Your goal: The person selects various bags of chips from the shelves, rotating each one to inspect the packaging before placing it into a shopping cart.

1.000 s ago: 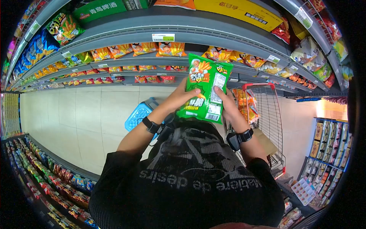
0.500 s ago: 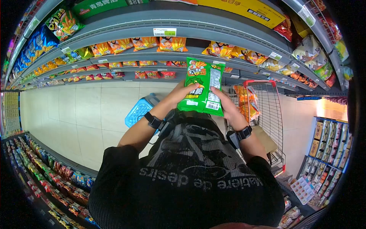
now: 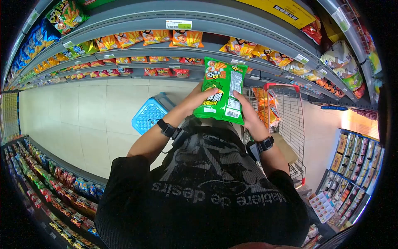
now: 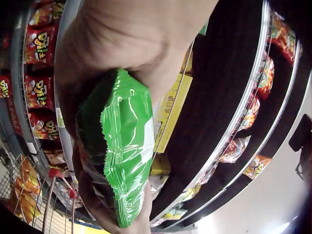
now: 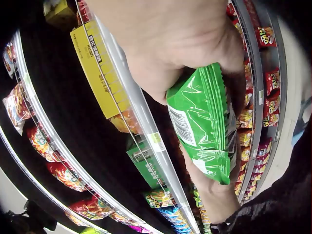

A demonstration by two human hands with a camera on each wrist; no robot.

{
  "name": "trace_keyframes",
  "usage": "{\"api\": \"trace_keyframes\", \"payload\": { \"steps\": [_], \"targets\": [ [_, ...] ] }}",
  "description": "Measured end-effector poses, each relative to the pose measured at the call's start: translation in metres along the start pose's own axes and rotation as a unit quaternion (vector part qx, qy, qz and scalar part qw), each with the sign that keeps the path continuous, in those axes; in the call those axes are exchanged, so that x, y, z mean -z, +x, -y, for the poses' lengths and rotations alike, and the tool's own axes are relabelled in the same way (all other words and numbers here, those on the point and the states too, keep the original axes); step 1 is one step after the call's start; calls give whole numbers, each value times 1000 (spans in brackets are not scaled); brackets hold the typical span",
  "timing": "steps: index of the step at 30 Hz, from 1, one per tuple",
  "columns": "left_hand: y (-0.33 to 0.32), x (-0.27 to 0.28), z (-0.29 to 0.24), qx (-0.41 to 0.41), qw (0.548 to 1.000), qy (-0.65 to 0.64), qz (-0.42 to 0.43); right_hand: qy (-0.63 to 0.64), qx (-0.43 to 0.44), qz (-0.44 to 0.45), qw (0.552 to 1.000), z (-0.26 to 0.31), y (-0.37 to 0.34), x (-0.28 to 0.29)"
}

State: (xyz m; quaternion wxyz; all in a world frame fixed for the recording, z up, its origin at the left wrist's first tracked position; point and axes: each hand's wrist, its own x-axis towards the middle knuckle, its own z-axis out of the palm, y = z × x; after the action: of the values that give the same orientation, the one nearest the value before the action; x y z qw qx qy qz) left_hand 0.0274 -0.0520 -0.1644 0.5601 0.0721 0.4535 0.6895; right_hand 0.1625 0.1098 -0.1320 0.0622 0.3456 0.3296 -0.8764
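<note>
A green snack bag [image 3: 224,89] is held upright in front of the chest, its printed face and barcode towards the head camera. My left hand [image 3: 198,99] grips its left edge, thumb lying across the front. On the opposite edge my right hand [image 3: 248,112] holds on the same way, thumb over the white text panel. The left wrist view shows the crimped end of the bag [image 4: 129,151] between palm and fingers. From the right wrist the bag [image 5: 202,122] appears under the hand, barcode side showing. The fingers behind the bag are mostly hidden.
Shelves [image 3: 124,25] of snack bags curve across the front, with orange packets [image 3: 186,38] behind the bag. A shopping cart [image 3: 290,120] holding orange packets [image 3: 267,108] stands at the right. On the floor to the left is a blue stool [image 3: 150,116]. More shelving [image 3: 58,178] runs behind at left.
The green bag came lower and closer to the body, tipping slightly, then rose a little. Both hands kept their hold. The shelves have shifted upward in the head view.
</note>
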Motion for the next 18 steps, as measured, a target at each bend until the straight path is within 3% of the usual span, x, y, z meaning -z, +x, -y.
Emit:
{"api": "trace_keyframes", "payload": {
  "steps": [3,5,9,10,12,13,15,16,18],
  "targets": [
    [-1,-15,7,-51,999,9,-17,-44,54,-48,996,2,-6,12],
    [7,-25,24,-92,987,83,-100,-98,122,-57,986,4,-10,25],
    [26,-43,51,-203,907,328,-170,-231,241,-119,935,12,-28,57],
    [30,-47,51,-135,936,311,-97,-269,265,-115,919,14,-31,70],
    [39,-75,60,-136,951,274,-53,-340,308,-110,882,10,-39,100],
    [40,-93,65,-133,957,255,-29,-308,295,-94,900,12,-54,99],
    [47,-123,74,-153,945,282,-59,-241,273,-64,929,16,-86,97],
    [53,-133,77,-166,939,296,-57,-336,338,-43,878,12,-83,119],
    [65,-153,88,-155,944,290,-41,-308,342,-6,888,11,-98,151]
  ]
}}
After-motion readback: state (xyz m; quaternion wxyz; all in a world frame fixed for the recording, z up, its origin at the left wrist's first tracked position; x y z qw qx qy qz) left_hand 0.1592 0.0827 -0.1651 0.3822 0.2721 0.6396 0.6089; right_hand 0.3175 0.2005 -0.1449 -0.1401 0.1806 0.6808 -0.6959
